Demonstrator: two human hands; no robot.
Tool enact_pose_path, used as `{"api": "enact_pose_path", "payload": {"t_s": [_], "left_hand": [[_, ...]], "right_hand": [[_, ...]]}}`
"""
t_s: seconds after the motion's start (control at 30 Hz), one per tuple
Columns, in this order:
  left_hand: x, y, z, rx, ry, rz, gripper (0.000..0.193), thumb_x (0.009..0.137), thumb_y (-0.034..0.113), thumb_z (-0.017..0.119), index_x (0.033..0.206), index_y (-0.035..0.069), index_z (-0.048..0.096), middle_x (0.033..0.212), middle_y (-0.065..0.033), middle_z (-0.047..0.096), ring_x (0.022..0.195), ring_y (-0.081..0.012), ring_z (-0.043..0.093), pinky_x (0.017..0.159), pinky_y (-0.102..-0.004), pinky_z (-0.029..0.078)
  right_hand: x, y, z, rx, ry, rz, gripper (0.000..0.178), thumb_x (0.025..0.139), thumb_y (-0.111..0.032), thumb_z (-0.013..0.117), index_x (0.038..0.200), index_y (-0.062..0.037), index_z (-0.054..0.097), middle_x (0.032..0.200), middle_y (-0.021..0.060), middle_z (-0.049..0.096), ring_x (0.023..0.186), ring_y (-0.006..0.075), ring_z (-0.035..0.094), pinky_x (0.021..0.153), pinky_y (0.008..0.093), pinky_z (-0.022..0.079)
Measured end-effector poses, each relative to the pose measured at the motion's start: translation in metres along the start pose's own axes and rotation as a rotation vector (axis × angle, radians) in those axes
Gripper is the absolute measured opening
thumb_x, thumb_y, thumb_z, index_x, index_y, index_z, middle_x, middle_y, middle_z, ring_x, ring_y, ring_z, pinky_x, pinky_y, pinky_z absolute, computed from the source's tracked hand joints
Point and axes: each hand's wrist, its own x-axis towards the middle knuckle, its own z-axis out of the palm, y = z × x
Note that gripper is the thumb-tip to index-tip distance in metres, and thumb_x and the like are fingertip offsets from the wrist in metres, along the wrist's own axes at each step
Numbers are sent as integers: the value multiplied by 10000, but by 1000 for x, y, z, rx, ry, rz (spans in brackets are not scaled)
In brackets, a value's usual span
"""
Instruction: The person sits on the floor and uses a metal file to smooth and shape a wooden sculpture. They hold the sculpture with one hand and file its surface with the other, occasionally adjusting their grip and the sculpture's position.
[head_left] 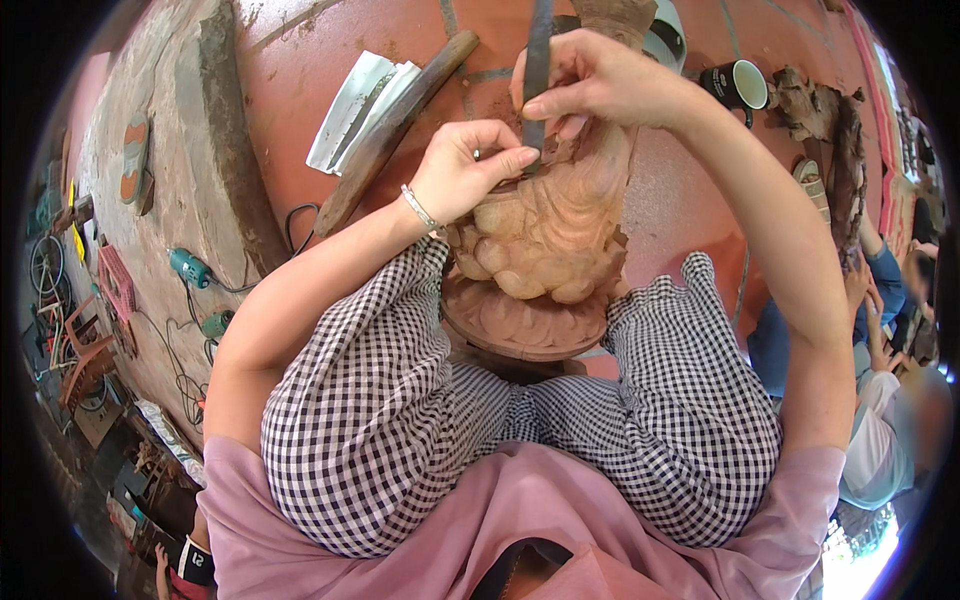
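Note:
A reddish-brown wood carving [545, 235] stands between my knees, with rounded lobes, wavy grooves and a petal-edged round base [525, 325]. My right hand [590, 85] grips a long, flat, dark bar-shaped tool [537, 60] between thumb and fingers. The tool's lower end meets the carving's upper part. My left hand [470, 165] is closed, its thumb and fingertips pressed together at that lower end, close against the wood. Whether the tool is a file or a chisel, I cannot tell.
A long wooden beam [395, 130] lies left of the carving beside folded white paper [350, 110]. Farther left is a thick wood slab [190, 130] with a green power tool [188, 267] and cords. A dark mug [735, 85] stands at right. Other people [880, 400] sit at the right edge.

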Motion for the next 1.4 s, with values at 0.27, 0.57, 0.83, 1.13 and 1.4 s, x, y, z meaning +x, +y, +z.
{"api": "enact_pose_path", "payload": {"t_s": [0.27,0.57,0.83,1.13,1.4], "left_hand": [[-8,4,2,63,-59,125,179,887,166,728,866,-10,700,782,-13,691,729,-45,583,650,-216,483],[-13,2,1,-13,-106,130,180,876,169,740,852,-7,706,802,-5,685,757,-41,577,674,-222,483],[-13,-1,1,-53,-89,124,174,879,173,736,866,0,719,778,1,688,738,-35,574,671,-221,491],[-15,2,-2,-65,-72,60,172,880,169,735,864,-1,716,770,7,684,734,-34,579,664,-217,489],[-8,-3,-6,-60,-41,33,164,898,155,716,857,-3,694,782,7,672,742,-30,573,656,-210,480]], "right_hand": [[-6,-6,-2,20,-123,-57,195,895,-150,697,1025,-29,617,858,16,671,752,99,687,623,213,584],[-4,-3,4,17,-138,-50,214,901,-206,701,996,-39,607,808,-8,641,711,76,663,591,201,568],[-9,-9,8,39,-78,-45,186,903,-166,695,1006,-35,612,806,-4,635,704,97,677,629,220,573],[-7,-7,12,44,-33,-85,179,909,-160,687,1015,-32,621,791,1,633,695,96,669,613,225,560],[-3,2,12,-23,29,-170,174,910,-165,688,1014,-40,629,804,6,648,681,88,657,592,219,534]]}}
